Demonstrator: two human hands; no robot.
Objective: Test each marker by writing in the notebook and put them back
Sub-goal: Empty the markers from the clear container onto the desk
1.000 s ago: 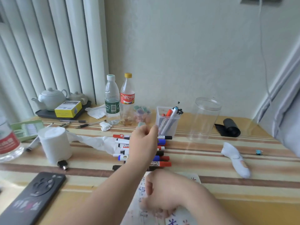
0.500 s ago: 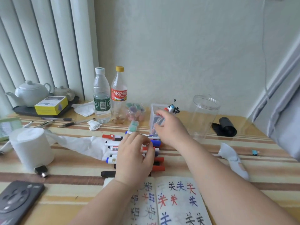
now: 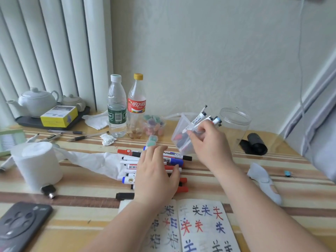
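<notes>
**A:** In the head view, why is the small clear cup (image 3: pixel 179 129) leaning?

**B:** The right grip (image 3: pixel 209 142) has its fingers curled round the cup's wall. It tips the mouth left, toward the loose markers (image 3: pixel 173 160), probably so tested ones can slide in beside the markers already inside (image 3: pixel 198 118).

**A:** And the left grip (image 3: pixel 156 175)?

**B:** It lies flat with fingers straight, resting on that row mid-worktop (image 3: pixel 81 211) and holding nothing. It is likely stopping them from rolling. The notebook (image 3: pixel 200 224) lies open at the near edge, handy for writing.
</notes>
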